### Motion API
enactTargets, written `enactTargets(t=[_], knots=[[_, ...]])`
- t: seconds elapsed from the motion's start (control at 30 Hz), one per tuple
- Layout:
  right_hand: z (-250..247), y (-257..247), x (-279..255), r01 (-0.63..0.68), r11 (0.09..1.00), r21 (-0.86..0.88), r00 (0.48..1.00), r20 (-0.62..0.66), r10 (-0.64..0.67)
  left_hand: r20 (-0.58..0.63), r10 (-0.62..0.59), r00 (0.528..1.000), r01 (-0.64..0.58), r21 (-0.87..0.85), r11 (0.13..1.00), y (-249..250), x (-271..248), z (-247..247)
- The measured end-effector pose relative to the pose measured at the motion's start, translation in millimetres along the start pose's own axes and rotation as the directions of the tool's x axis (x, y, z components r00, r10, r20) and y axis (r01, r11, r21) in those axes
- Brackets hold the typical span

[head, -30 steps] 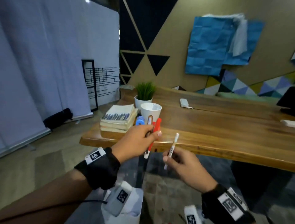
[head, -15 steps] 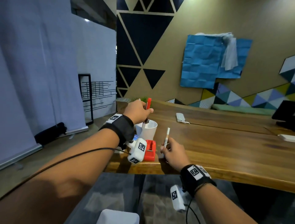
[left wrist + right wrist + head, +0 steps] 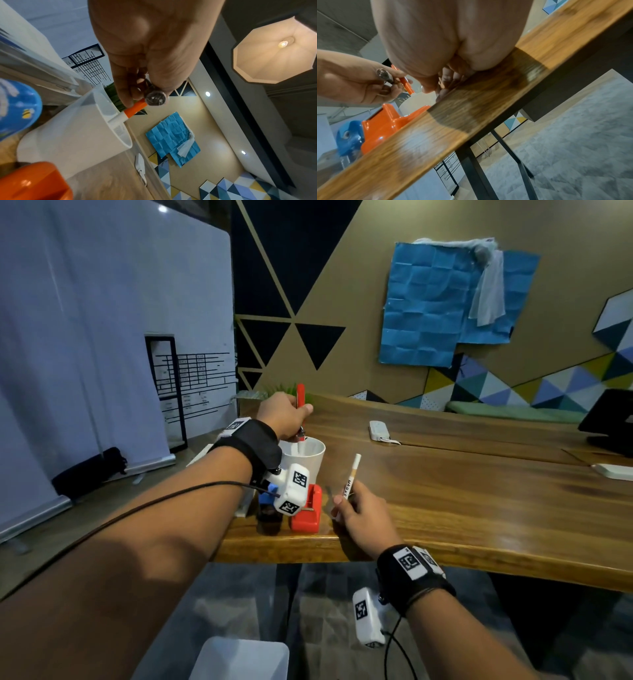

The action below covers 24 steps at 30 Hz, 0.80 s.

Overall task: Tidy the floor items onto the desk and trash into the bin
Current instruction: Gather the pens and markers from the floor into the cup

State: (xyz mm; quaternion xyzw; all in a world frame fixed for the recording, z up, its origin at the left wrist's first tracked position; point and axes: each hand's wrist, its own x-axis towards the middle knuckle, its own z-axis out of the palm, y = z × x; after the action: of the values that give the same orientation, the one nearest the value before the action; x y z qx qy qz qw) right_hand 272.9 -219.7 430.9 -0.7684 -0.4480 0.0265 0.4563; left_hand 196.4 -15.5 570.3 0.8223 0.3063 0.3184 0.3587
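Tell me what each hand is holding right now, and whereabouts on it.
Left hand grips a red-capped marker and a dark pen mid-barrel, over the white cup. Right hand pinches a white marker near its lower end.

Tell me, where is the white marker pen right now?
In the head view, the white marker pen is held upright in the right hand, just right of the white plastic cup.

A red-capped marker (image 3: pixel 300 419) stands upright, its white lower end dipped into the white cup (image 3: pixel 306 459) near the wooden tabletop (image 3: pixel 462 494) edge. A dark-ended pen (image 3: pixel 155 99) lies alongside it (same grip). A white marker (image 3: pixel 351 482) tilts upward over the tabletop's front edge.
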Motion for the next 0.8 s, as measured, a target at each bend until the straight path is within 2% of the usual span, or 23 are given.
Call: enactTargets(t=[0.1,0.17,0.33,0.43,0.5,0.57,0.7,0.8], knots=[[-1,3,1,0.008,1.000,-0.004,1.000,0.005,-0.008,-0.003,0.037,0.999,-0.034,0.292,0.956,-4,-6,9],[0,4,0,0.008,1.000,-0.008,1.000,0.002,-0.008,-0.009,0.044,0.999,-0.038,0.366,0.930,-10,-6,13],[2,5,1,-0.017,1.000,0.003,1.000,-0.011,0.017,0.027,-0.016,0.999,0.007,0.306,0.952,-26,-3,8],[1,5,2,-0.045,0.997,0.065,0.999,0.015,0.044,-0.052,0.000,0.999,0.012,0.224,0.974,-28,-3,-7],[0,4,2,-0.058,0.995,0.086,0.998,0.028,0.056,-0.130,0.070,0.989,-0.048,0.161,0.986,-32,-4,-15],[0,3,2,-0.063,0.994,0.092,0.998,0.024,0.061,-0.145,0.178,0.973,-0.156,0.147,0.977,-40,-8,-18],[1,3,2,-0.075,0.992,0.100,0.997,0.012,0.074,-0.075,0.367,0.927,-0.334,0.281,0.900,-45,-15,-8],[1,1,1,-0.083,0.992,0.099,0.996,0.014,0.082,0.054,0.432,0.900,-0.409,0.446,0.796,-36,-11,6]])
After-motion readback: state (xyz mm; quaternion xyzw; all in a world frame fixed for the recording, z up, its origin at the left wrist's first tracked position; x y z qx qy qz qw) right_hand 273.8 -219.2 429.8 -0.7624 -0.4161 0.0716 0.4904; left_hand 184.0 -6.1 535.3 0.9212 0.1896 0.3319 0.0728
